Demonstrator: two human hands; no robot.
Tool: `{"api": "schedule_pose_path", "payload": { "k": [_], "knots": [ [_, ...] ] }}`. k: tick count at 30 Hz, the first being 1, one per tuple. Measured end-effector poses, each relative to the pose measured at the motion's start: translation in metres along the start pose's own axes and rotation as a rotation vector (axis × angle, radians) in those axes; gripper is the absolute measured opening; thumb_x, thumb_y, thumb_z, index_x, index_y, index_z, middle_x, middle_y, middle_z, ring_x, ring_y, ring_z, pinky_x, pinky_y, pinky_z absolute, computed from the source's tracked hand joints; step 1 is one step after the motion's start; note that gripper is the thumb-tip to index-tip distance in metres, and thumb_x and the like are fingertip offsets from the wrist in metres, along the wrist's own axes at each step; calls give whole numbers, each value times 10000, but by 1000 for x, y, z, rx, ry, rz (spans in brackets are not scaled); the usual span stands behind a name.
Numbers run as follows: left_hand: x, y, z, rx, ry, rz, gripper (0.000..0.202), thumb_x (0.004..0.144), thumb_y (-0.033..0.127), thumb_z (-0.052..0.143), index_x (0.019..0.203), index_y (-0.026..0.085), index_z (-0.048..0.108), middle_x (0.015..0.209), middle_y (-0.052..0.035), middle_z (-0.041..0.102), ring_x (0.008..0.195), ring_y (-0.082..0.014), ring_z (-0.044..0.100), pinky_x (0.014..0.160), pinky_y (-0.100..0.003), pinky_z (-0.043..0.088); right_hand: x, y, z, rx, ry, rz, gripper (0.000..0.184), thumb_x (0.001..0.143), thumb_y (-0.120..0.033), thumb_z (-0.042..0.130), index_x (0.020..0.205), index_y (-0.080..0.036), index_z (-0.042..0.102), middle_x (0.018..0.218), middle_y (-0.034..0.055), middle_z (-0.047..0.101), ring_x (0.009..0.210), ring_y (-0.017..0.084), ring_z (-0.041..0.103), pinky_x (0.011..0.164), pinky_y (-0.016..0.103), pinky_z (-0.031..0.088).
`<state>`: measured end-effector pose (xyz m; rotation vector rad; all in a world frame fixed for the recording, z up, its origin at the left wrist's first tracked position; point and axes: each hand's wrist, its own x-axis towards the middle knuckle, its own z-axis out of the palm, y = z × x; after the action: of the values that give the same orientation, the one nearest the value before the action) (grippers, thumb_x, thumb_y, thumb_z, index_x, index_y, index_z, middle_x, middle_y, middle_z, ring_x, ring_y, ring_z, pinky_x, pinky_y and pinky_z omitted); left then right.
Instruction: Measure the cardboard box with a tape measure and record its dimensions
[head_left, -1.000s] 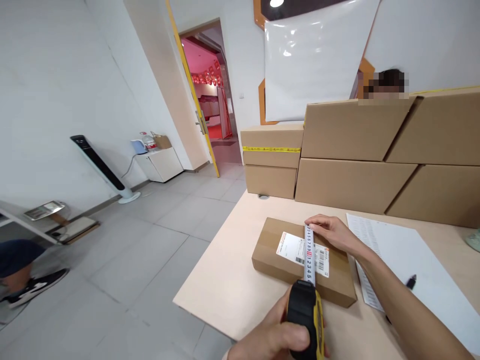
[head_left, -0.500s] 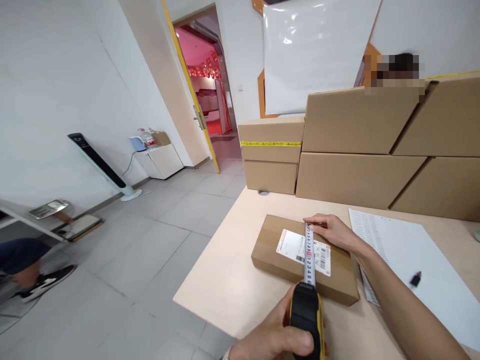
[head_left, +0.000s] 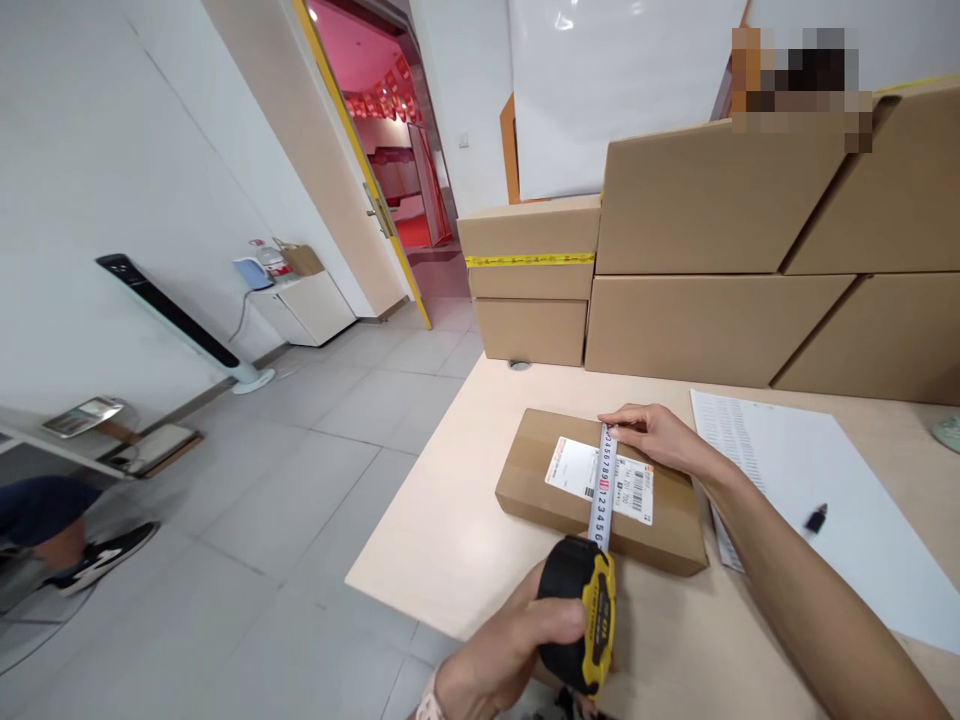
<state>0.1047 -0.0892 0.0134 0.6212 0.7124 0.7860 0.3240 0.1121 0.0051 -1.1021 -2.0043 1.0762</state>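
A flat brown cardboard box (head_left: 525,470) with a white shipping label (head_left: 636,492) lies on the table. My left hand (head_left: 517,625) is wrapped round a black and yellow tape measure (head_left: 577,615) in front of the box's near edge. From it the metal blade (head_left: 601,500) runs out across the label to the far edge. There my right hand (head_left: 656,437) pinches the blade's end between thumb and fingers, against the box.
Large cardboard boxes (head_left: 712,320) stand stacked along the table's back. Printed sheets (head_left: 832,500) lie to the right with a black pen (head_left: 816,518). A person's shoe (head_left: 105,560) shows at far left, near a floor scale (head_left: 161,450). A tower fan (head_left: 172,315) stands by the wall.
The tape measure has turned in my left hand, so its yellow side now shows, and it sits slightly further left. My right hand stays at the box's far edge. The view has tilted down.
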Motion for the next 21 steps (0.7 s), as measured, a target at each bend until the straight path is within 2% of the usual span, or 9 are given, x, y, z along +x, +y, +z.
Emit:
{"api": "schedule_pose_path", "payload": {
  "k": [4,7,11,13,17,21],
  "knots": [
    [-5,8,7,107,-40,26,705,700,503,699,1282,199,444,1017,-104,571,662,-143,601,472,-213,448,0,-2,1,5,-5,13,274,806,-328,600,1020,-227,738,1015,62,701,916,217,643,843,359,480],
    [-5,7,6,124,-70,43,736,772,577,585,1380,230,357,1069,-105,541,704,-164,599,516,-263,471,0,-4,1,4,-7,25,271,810,-324,597,1017,-222,738,1016,58,702,910,212,646,836,350,478],
    [-2,3,-2,141,-38,56,758,729,488,658,1386,229,383,1174,-107,520,888,-208,581,754,-348,485,0,-4,0,-2,-5,30,271,806,-324,604,1017,-217,737,1007,53,705,892,203,649,819,333,482],
    [0,2,-5,140,-49,73,798,687,469,698,1382,227,390,1197,-108,509,932,-219,559,806,-367,466,1,-4,1,-5,-2,29,270,806,-328,605,1013,-214,738,1006,55,706,894,202,650,819,330,484],
    [3,2,-6,157,-75,70,858,645,497,728,1383,236,377,1108,-89,511,859,-193,536,743,-341,460,1,-4,1,14,-4,35,264,807,-333,607,1006,-218,738,1027,56,705,913,204,650,828,330,484],
    [4,3,2,162,-80,108,861,644,523,739,1376,237,385,1043,-63,510,795,-150,500,710,-294,425,0,-5,1,16,-7,40,265,811,-330,601,1009,-217,735,1023,56,700,908,201,649,832,335,479]
  ]
}}
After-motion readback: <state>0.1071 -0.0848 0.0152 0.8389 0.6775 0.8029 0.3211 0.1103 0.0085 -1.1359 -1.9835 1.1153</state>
